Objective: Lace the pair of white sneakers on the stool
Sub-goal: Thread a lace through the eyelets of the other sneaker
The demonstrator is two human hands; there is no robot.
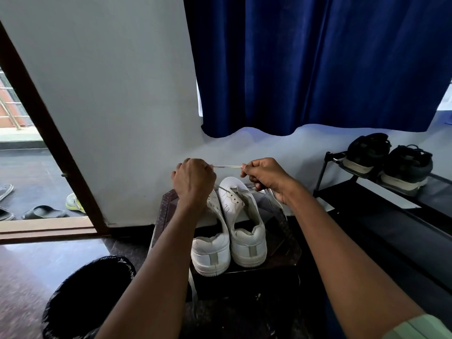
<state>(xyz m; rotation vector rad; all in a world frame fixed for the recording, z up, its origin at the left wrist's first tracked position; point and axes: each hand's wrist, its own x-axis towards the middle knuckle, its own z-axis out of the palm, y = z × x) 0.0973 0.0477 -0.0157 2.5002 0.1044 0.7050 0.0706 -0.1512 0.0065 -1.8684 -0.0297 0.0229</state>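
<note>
Two white sneakers stand side by side on a dark stool, heels toward me. The left sneaker is partly hidden under my left forearm. The right sneaker shows open eyelets near its toe. A white lace is stretched taut between my hands above the toes. My left hand is closed on one end of it and my right hand pinches the other end. More lace runs from my right hand down toward the right sneaker's eyelets. Another lace hangs off the stool's front.
A black-lined bin stands at the lower left. A black shoe rack with dark shoes is on the right. A blue curtain hangs behind. An open doorway with sandals outside is at the left.
</note>
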